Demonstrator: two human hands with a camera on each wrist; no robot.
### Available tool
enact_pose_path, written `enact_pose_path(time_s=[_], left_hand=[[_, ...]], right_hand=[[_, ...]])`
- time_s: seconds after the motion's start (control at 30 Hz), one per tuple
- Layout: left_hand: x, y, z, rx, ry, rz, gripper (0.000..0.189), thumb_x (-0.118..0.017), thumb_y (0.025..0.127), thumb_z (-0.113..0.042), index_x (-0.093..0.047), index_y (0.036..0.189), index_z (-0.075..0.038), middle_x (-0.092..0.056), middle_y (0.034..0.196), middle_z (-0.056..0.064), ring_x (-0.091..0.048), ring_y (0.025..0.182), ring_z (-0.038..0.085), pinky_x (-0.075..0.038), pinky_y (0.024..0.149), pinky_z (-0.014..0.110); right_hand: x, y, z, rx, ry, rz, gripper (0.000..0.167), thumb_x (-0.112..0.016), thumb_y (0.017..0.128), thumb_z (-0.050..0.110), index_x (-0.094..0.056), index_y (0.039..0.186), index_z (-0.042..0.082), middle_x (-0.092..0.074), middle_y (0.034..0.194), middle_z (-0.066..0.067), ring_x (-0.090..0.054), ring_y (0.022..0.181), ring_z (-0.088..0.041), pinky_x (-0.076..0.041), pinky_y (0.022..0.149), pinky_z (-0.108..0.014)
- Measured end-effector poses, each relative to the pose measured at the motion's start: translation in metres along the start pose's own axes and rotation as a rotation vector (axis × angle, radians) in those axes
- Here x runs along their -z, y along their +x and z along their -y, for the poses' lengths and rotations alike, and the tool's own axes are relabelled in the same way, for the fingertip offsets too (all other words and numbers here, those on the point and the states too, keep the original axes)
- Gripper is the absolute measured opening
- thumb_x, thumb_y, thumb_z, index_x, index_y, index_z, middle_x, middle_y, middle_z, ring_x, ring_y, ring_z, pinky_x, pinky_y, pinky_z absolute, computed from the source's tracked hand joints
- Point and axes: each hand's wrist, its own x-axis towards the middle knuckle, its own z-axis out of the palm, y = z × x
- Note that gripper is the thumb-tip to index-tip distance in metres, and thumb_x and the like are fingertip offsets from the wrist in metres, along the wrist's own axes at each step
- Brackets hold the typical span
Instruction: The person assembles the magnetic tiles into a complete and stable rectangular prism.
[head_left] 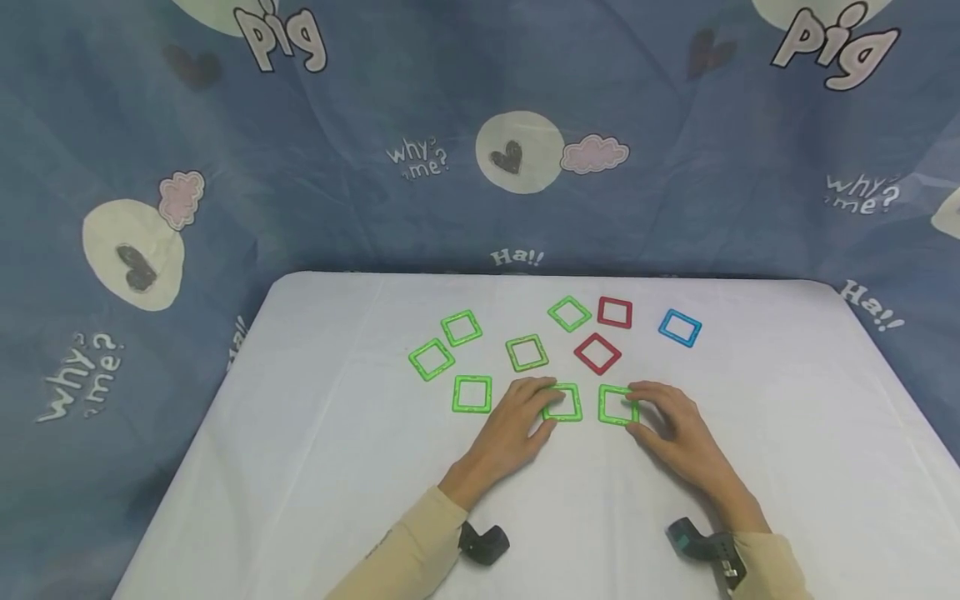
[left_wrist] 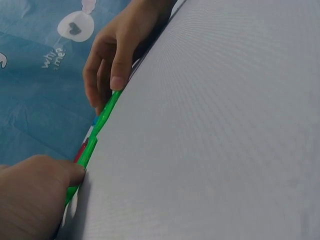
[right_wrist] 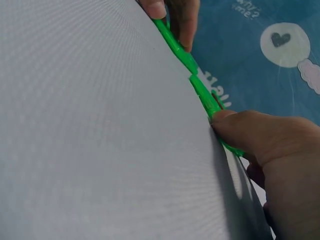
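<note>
My left hand (head_left: 512, 421) pinches the left side of a green square frame (head_left: 578, 402), thumb at its near corner and fingers at its far one. To its right, another thin green square frame (head_left: 602, 404) is held at its right side between the thumb and fingers of my right hand (head_left: 678, 429). Both frames are low at the white tabletop, side by side with a small gap in the head view. In the left wrist view, the left thumb (left_wrist: 75, 172) touches green edging. The right wrist view shows the right thumb (right_wrist: 227, 120) on a green edge; that hand's other fingers are mostly hidden.
Left of the hands lie several loose green frames, the nearest one (head_left: 472, 409) beside my left hand. Farther back are two more green frames, a red frame (head_left: 616, 300), a tilted red frame (head_left: 609, 364) and a blue frame (head_left: 676, 339). A patterned blue cloth (head_left: 450, 217) hangs behind the table.
</note>
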Motion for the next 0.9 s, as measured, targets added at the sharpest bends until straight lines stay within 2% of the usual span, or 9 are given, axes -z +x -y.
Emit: enact_pose_path(time_s=[0.13,0.43,0.9], left_hand=[[0.0,0.0,0.001,-0.008,-0.006,0.0,0.033,-0.058,0.094,-0.021,-0.056,0.126,-0.018,-0.048,0.14,-0.001,-0.039,0.132,0.016,-0.031,0.113,0.029],[0.003,0.002,0.0,-0.011,-0.01,0.001,0.032,-0.057,0.094,-0.02,-0.057,0.126,-0.017,-0.048,0.14,0.0,-0.039,0.133,0.017,-0.029,0.114,0.029],[-0.001,0.001,0.0,0.003,-0.005,0.011,0.031,-0.056,0.095,-0.021,-0.057,0.125,-0.019,-0.048,0.141,-0.002,-0.038,0.134,0.016,-0.029,0.114,0.029]], right_hand=[[-0.001,0.001,-0.001,0.017,-0.001,0.004,0.04,-0.075,0.081,0.015,-0.06,0.118,0.022,-0.055,0.132,0.001,-0.04,0.129,-0.02,-0.027,0.11,-0.041],[-0.001,0.009,0.0,0.035,0.014,0.024,0.036,-0.074,0.081,0.015,-0.062,0.114,0.022,-0.056,0.132,0.0,-0.041,0.129,-0.023,-0.027,0.106,-0.054],[-0.008,0.012,0.011,0.057,0.018,0.027,0.037,-0.075,0.079,0.014,-0.062,0.113,0.021,-0.057,0.131,0.0,-0.043,0.126,-0.022,-0.029,0.105,-0.052]])
